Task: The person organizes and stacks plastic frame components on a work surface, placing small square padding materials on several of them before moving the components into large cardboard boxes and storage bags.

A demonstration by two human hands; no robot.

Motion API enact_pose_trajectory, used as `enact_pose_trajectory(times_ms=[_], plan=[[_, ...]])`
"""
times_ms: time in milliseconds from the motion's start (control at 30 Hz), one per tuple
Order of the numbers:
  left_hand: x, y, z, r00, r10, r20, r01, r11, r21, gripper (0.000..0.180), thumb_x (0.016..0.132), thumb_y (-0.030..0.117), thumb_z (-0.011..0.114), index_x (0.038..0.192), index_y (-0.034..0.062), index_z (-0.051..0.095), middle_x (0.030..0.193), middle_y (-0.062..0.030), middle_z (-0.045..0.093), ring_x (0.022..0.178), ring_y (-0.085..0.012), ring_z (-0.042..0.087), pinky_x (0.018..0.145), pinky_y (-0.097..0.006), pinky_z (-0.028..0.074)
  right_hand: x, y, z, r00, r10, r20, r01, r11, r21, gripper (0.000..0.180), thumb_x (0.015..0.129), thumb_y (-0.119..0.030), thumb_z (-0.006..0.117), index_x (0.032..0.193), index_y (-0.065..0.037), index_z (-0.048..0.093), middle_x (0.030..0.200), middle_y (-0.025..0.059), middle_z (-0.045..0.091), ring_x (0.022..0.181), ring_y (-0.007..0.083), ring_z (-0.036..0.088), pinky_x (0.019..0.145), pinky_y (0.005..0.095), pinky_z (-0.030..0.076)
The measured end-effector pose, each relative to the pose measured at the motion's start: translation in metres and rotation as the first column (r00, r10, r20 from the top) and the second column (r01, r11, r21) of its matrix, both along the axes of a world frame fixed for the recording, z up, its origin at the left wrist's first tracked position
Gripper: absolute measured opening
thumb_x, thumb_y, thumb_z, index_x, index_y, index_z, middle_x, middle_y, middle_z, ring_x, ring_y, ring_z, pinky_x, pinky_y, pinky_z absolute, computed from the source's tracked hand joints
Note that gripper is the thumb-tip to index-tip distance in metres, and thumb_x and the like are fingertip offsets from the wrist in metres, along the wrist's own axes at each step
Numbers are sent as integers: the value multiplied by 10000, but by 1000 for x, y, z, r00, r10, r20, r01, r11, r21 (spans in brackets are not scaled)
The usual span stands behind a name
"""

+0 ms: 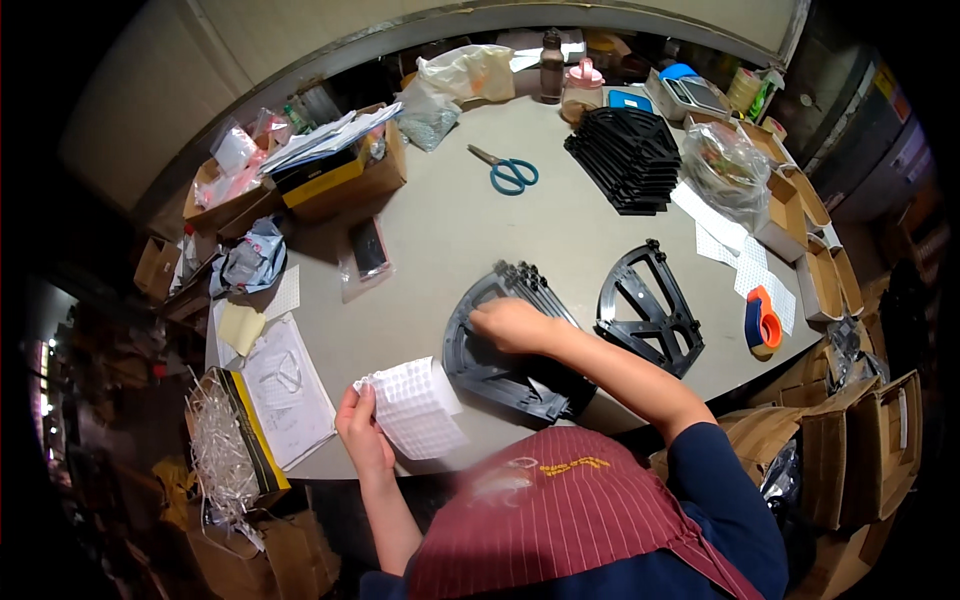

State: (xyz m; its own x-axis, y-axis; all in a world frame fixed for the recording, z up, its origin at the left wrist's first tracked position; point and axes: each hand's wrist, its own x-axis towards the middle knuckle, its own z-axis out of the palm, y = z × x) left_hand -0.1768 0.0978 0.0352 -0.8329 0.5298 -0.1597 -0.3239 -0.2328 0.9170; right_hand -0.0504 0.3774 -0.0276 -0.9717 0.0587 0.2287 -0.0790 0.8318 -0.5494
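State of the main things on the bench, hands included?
Dotted white sheet: bent, gripped by left hand
Right hand: curled over near black frame stack
Lone black frame: lying apart
Far black frame stack: overlapped
Scissors: lying flat, blades closed
Dark bottle: upright, capped
Pink-lidded jar: upright, lid on

1. Apron [540,515], bottom centre: maroon, pale pinstripes.
2. Fan-shaped stack [463,353], centre: black.
3. Sheet [408,408], lower centre: white, rows of round dots.
4. Scissors [501,167], upper centre: teal handles.
5. Jar lid [584,75], top: pink.
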Motion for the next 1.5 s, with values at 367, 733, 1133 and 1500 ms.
enact_pose_trajectory(times_ms=[367, 733, 1133, 1500], plan=[[-8, -39, -24, 993, 104, 57, -100, 993, -68, 174, 1004, 110, 553, 1082, -35, 612, 1022, -96, 677, 909, -168, 666, 806, -293, 537, 28, -24, -14, 937, -349, -22, 337, 885, 322, 411, 712, -415, 797, 784, -23, 699, 802, 153, 677, 813, 331, 665, 729, 437, 521], [-5, -2, -9, 1000, -23, -11, 22, 999, -33, 179, 1017, 121, 546, 1037, -33, 635, 982, -77, 693, 877, -139, 657, 808, -268, 518, 157, 75, 23, 761, -626, 169, 567, 769, 295, 398, 697, -383, 756, 791, -7, 667, 807, 182, 644, 821, 372, 638, 745, 472, 516], [53, 59, 2, 812, -390, -435, 229, 898, -377, 263, 1051, 162, 476, 1116, -9, 666, 927, -71, 713, 876, -116, 638, 801, -275, 503, 123, -18, 85, 904, -380, -198, 357, 923, -143, 203, 873, -120, 688, 992, 9, 585, 972, 168, 592, 939, 360, 598, 829, 424, 492], [77, 53, 13, 717, -517, -468, 306, 836, -455, 264, 1030, 133, 500, 1175, -29, 649, 945, -99, 715, 863, -119, 641, 773, -283, 512, 75, -67, 93, 963, -161, -218, 126, 978, -168, 115, 856, -88, 640, 934, -25, 584, 908, 134, 565, 850, 345, 574, 755, 433, 473]])
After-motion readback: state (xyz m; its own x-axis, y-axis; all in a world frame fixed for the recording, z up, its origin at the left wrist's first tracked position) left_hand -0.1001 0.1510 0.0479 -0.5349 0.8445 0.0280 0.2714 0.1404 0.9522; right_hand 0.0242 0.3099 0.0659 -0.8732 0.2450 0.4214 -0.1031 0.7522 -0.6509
